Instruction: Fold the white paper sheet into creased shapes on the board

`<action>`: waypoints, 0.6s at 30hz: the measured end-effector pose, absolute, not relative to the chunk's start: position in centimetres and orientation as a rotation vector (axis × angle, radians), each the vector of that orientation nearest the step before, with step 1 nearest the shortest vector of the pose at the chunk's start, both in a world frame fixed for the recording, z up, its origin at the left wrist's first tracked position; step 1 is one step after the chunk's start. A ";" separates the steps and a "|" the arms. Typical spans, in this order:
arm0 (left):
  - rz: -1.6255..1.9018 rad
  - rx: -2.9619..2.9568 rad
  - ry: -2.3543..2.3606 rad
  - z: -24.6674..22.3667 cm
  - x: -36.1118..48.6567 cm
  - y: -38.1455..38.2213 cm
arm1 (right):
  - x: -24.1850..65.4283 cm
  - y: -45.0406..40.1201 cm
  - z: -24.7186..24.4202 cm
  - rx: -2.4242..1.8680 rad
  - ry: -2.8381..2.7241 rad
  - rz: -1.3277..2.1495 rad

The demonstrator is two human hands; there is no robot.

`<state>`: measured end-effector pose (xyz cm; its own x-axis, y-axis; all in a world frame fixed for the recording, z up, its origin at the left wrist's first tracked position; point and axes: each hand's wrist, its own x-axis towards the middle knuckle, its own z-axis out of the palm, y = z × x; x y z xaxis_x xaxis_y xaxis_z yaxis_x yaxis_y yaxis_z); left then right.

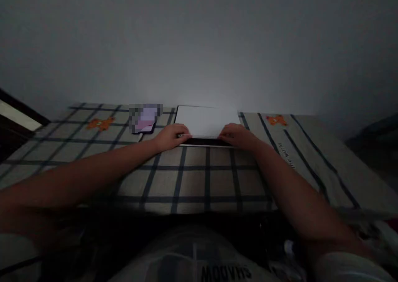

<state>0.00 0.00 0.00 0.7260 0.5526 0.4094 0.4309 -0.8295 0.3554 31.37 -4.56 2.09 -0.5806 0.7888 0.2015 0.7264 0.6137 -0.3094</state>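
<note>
A flat white rectangular lid lies on the table against the wall. Below its near edge shows a dark strip with a thin pale rim in front; whether this is a box or a laptop I cannot tell. At the lid's near left corner, my left hand is closed, fingers curled over the edge. My right hand grips the near right corner in the same way, thumb and fingertips at the edge. What lies under the lid is hidden.
A phone with a lit, partly blurred screen and a white cable lies left of the lid. The checked tablecloth has orange bear prints. A plain wall rises behind. Under the table's right side is a dim clear bottle.
</note>
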 end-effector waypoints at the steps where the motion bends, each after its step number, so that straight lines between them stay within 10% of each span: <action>1: 0.755 2.693 0.786 0.1 0.0 -0.2 | 31.4 -4.6 2.1 -1.219 -2.516 0.282; 18: 0.809 2.478 0.657 0.0 -0.4 0.5 | 32.2 -4.5 2.6 -1.214 -2.514 0.411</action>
<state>-0.36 0.45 -0.01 0.7146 0.5598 0.4196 0.2964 -0.7855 0.5433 32.20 -4.46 2.57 -0.5886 0.7929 0.1576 0.7014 0.5978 -0.3882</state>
